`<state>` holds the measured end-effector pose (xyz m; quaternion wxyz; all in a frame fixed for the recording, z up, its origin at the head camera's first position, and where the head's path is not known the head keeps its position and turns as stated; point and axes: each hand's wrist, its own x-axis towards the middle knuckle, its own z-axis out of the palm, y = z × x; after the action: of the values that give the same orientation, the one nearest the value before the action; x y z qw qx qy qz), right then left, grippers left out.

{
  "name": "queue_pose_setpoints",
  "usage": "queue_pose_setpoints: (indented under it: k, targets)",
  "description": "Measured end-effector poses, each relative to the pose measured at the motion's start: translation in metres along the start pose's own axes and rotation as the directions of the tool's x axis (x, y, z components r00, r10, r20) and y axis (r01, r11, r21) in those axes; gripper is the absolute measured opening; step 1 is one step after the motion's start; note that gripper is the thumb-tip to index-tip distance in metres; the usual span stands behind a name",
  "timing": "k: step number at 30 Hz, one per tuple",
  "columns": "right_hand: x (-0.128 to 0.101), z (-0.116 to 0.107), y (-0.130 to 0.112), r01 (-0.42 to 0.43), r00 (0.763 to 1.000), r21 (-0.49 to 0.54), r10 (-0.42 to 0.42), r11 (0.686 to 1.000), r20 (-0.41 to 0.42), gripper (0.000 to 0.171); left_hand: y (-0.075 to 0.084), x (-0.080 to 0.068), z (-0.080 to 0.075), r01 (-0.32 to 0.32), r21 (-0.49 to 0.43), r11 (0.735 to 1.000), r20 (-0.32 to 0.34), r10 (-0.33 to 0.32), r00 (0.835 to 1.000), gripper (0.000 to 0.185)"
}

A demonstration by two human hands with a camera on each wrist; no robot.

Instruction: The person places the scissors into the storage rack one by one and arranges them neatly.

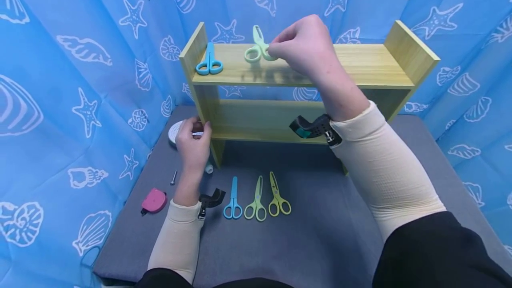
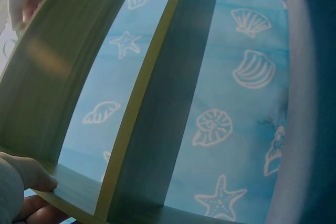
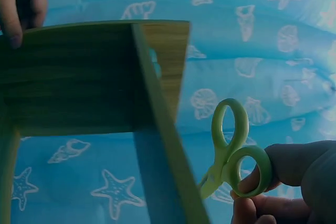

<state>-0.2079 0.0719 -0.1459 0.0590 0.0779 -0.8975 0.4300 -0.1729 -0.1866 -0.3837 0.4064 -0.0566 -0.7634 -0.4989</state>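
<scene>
My right hand [image 1: 310, 50] pinches one finger loop of a pair of light green scissors [image 1: 260, 46], blades pointing away, over the top board of a wooden shelf [image 1: 360, 63]. In the right wrist view, thumb and fingers hold the scissors' loop [image 3: 265, 169]. My left hand [image 1: 194, 143] grips the shelf's left side panel; in the left wrist view its thumb [image 2: 39, 176] lies on the panel. Blue scissors [image 1: 210, 57] lie at the left end of the top board.
Blue scissors [image 1: 234, 194], green scissors [image 1: 258, 192] and yellow-green scissors [image 1: 275, 188] lie in a row on the grey table [image 1: 320, 234]. A pink tape measure [image 1: 154, 200], a screw [image 1: 174, 178] and a white round object [image 1: 174, 132] are at the left. A blue curtain [image 1: 100, 123] surrounds the table.
</scene>
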Motion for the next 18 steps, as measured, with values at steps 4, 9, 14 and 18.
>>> queue_pose_setpoints:
  k: [4,9,14,18]
  targets:
    - [0.017,0.02,-0.008,0.004,0.999,-0.098,0.001,0.995,0.051,0.013,0.0,-0.001,0.0,0.001,-0.014,1.0,0.0,-0.001,1.0,0.015]
    - [0.025,0.04,-0.014,0.043,0.996,-0.167,-0.03,0.985,0.079,0.027,0.003,-0.002,-0.001,0.017,-0.025,1.0,0.001,-0.017,1.0,0.016]
    - [0.022,0.048,-0.015,0.067,0.995,-0.215,-0.05,0.974,0.084,0.026,0.004,-0.002,-0.001,0.027,-0.008,1.0,0.008,-0.027,1.0,0.017]
    - [0.014,0.039,-0.01,0.082,0.996,-0.192,-0.073,0.978,0.052,0.026,0.003,-0.001,0.0,0.015,-0.013,1.0,0.004,-0.015,1.0,0.017]
